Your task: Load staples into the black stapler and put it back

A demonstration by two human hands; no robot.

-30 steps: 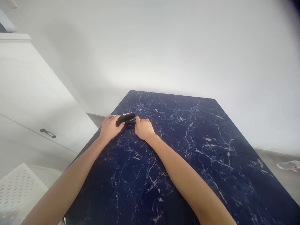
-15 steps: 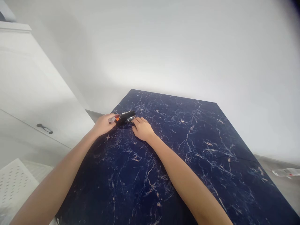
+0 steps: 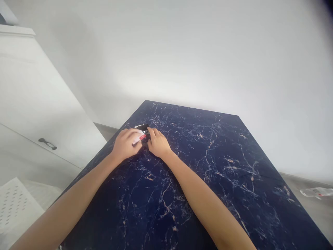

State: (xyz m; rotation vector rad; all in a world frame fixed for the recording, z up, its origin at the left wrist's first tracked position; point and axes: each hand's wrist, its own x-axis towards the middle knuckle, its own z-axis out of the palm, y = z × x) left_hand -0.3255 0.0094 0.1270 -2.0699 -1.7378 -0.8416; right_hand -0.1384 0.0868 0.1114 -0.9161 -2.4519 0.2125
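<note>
What looks like a black stapler (image 3: 144, 127) lies near the left edge of the dark blue marbled table, a bit of shiny metal showing at its right end. My right hand (image 3: 158, 142) is closed on that end with bent fingers. My left hand (image 3: 127, 144) pinches a small white-and-red box (image 3: 139, 138) between thumb and fingers. The box is held over the near side of the stapler, close to my right fingertips. My left fingers hide most of the stapler's left part, and the box's exact kind is hard to make out.
The marbled tabletop (image 3: 208, 166) reaches back to a pale wall (image 3: 195, 52). A white cabinet (image 3: 39, 86) with a dark handle stands at the left, above a white perforated piece (image 3: 15, 205). A clear plastic bottle (image 3: 316, 192) lies low at the right.
My left hand has moved right with the white-and-red box, from the stapler's left end to over its middle. My right hand has stayed nearly in place.
</note>
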